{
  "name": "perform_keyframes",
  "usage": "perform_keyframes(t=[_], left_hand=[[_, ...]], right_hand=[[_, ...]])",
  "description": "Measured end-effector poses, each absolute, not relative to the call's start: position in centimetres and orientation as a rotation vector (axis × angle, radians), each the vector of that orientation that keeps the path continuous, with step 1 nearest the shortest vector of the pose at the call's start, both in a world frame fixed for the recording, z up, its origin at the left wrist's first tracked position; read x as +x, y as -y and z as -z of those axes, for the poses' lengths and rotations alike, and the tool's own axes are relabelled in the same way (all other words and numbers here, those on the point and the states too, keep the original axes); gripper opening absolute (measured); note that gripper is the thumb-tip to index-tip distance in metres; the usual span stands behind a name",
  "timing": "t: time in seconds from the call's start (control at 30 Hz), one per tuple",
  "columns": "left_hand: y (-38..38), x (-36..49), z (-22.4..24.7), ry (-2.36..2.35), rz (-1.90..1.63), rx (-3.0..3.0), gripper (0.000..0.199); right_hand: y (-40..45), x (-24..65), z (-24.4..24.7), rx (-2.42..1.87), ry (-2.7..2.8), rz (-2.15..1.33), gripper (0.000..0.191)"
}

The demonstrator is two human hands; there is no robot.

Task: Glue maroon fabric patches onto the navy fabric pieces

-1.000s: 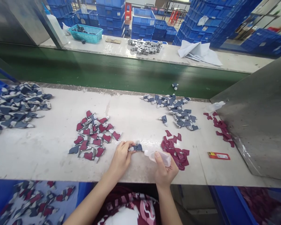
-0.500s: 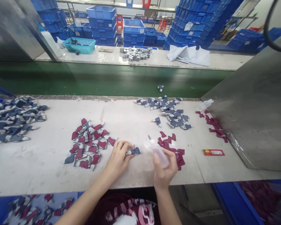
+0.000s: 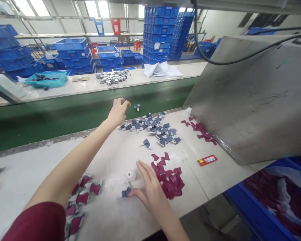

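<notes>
Hands are now well apart, and the head view has swung left. The left hand (image 3: 118, 113) is stretched out past the far edge of the white workbench (image 3: 107, 157), wide open with fingers spread, nothing held. Nearest to it is a small blue-grey piece (image 3: 137, 107) lying on the green conveyor belt (image 3: 65, 122). The right hand (image 3: 150, 192) is low on the bench, open, and nothing is seen gripped. The plastic squeeze bottle (image 3: 130, 175) has been let go: a round white end, taken to be the bottle, stands just beyond the fingertips. A second blue-grey piece (image 3: 126, 192) has also been put down and lies by the thumb. A heap of dark-red pieces (image 3: 169, 180) is just right of that hand, a blue-grey heap (image 3: 153, 129) lies beyond, and red-and-grey pieces (image 3: 81, 197) lie under the left forearm.
</notes>
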State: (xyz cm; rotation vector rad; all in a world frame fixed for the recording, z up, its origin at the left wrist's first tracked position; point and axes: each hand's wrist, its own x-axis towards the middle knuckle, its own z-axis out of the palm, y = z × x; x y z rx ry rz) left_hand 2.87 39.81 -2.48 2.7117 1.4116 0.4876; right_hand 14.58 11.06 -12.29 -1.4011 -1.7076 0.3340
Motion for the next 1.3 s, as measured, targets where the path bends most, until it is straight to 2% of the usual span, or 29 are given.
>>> perform_keyframes(t=[0.1,0.17,0.23,0.27,0.43,0.53,0.7,0.83,1.0,1.17,1.3], left_hand=[[-44.2,6.1,4.8,-1.403,-0.135,2.828,0.066],[-46.0,7.4,6.0,-1.338,-0.007,2.852,0.068],[-47.4,8.2,7.0,-1.315,0.048,2.841,0.065],[-47.9,8.4,7.3,-1.316,0.077,2.832,0.062],[-49.0,7.9,7.3,-1.355,0.132,2.8,0.039],[-47.5,6.9,6.3,-1.364,0.078,2.804,0.034],[-40.9,5.2,4.8,-1.154,0.049,2.78,0.036],[-34.0,3.0,3.8,-1.086,0.035,2.697,0.039],[-23.5,-2.9,3.3,-1.322,-0.38,2.51,0.039],[-12.7,-6.8,7.0,-1.591,-0.595,2.279,0.039],[-9.3,-5.5,11.7,-1.572,-0.742,2.247,0.036]], right_hand=[[-11.3,19.6,12.7,-1.571,1.808,-0.078,0.054],[-11.8,22.7,13.6,-1.711,1.816,0.058,0.066],[-12.3,24.8,14.7,-1.775,1.817,0.127,0.071],[-12.7,25.3,15.2,-1.775,1.816,0.131,0.068],[-13.8,25.3,16.5,-1.678,1.727,0.018,0.032],[-14.0,25.2,16.6,-1.652,1.681,0.049,0.029],[-14.3,25.2,16.2,-1.66,1.609,0.13,0.046],[-13.6,25.0,14.4,-1.731,1.5,0.065,0.051],[-10.8,23.6,12.5,-1.686,1.306,-0.248,0.045],[-8.2,20.1,12.6,-1.625,0.974,-0.791,0.038],[-6.9,17.1,11.9,-1.549,0.851,-1.021,0.037]])
